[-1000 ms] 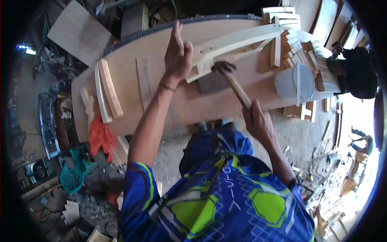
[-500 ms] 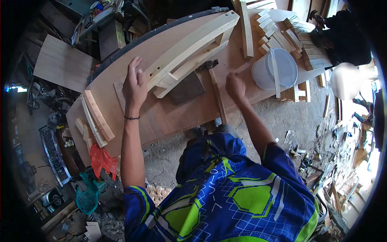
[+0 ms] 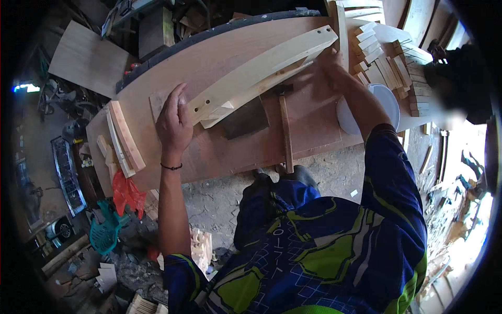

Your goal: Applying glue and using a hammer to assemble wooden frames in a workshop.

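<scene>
A curved pale wooden frame (image 3: 261, 64), two rails joined by short cross pieces with holes near the ends, lies slantwise on the workbench (image 3: 225, 157). My left hand (image 3: 175, 125) is at its near left end, fingers stretched out and thumb beside them. At the far right end, my right hand (image 3: 330, 63) closes on the frame, its fingertips partly hidden. A hammer (image 3: 286, 131) with a wooden handle lies below the frame, its dark head by the lower rail. Beside it rests a dark flat block (image 3: 248, 120), partly under the frame.
A white bucket (image 3: 384, 99) stands on the right behind my forearm, near stacked wooden pieces (image 3: 389, 70). Curved wooden strips (image 3: 125, 136) and a red plastic bag (image 3: 128, 193) are at the left end. A green plastic basket (image 3: 104, 230) sits lower left.
My right hand has moved up and right, from over the bench beside the hammer to the frame's far end. My left hand stays by the near end. The view has shifted slightly.
</scene>
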Demonstrator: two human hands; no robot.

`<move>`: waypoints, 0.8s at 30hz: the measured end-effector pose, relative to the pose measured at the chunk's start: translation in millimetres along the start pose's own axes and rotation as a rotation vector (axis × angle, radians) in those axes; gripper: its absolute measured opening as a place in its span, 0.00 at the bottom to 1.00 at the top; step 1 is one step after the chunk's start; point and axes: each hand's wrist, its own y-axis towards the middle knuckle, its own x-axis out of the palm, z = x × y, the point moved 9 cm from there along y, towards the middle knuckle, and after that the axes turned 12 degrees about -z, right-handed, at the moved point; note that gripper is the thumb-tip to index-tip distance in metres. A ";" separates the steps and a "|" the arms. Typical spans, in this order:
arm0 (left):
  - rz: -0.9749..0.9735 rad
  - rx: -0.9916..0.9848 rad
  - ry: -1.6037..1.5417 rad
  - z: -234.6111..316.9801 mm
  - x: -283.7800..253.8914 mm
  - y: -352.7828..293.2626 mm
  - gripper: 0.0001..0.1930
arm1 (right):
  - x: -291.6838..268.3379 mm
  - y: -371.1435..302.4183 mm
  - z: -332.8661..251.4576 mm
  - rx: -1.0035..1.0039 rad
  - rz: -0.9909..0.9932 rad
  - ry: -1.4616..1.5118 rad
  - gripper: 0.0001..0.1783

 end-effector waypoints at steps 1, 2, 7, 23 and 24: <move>0.006 0.016 -0.006 1.1 0.4 4.3 0.18 | -13.3 17.3 5.5 -0.067 -0.090 -0.094 0.30; 0.010 0.031 -0.009 3.0 0.3 7.3 0.18 | -22.8 26.9 7.5 -0.131 -0.183 -0.186 0.29; 0.037 -0.168 0.117 -23.0 -26.1 -35.2 0.18 | 51.1 -133.8 -155.9 -0.294 -0.653 -1.360 0.27; 0.326 0.237 0.224 36.7 -43.6 -44.1 0.19 | -132.6 -205.8 -139.9 -0.189 0.148 0.925 0.15; 0.339 0.235 0.227 33.6 -46.6 -49.6 0.19 | -136.7 -238.0 -155.3 -0.238 0.112 0.975 0.13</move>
